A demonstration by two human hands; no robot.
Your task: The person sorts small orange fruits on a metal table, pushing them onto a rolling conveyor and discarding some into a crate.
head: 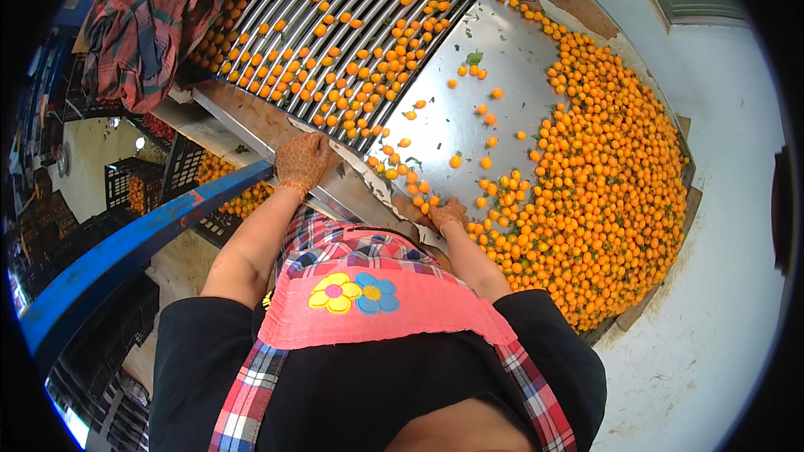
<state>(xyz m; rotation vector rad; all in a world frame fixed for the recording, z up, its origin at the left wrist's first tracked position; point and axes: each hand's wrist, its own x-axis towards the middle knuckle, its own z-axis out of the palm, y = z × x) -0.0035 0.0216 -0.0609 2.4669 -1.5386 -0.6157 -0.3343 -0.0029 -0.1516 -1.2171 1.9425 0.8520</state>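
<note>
My left hand (302,162), in a brown patterned glove, rests on the metal edge beside the roller conveyor (301,19); its fingers are bent and no held thing shows. My right hand (450,213), in a similar glove, is low on the stainless steel tray (433,132), touching or beside a few small orange tomatoes (424,187). Whether it grips any cannot be told. Loose tomatoes and green leaf bits lie over the tray, and a large heap of tomatoes (603,188) fills its right side. More tomatoes sit between the conveyor's metal rollers.
A blue metal bar (144,226) slants past my left forearm. Black plastic crates (182,169), some with tomatoes, stand lower left. Plaid cloth (151,25) hangs at the upper left. A white wall (722,138) borders the heap on the right.
</note>
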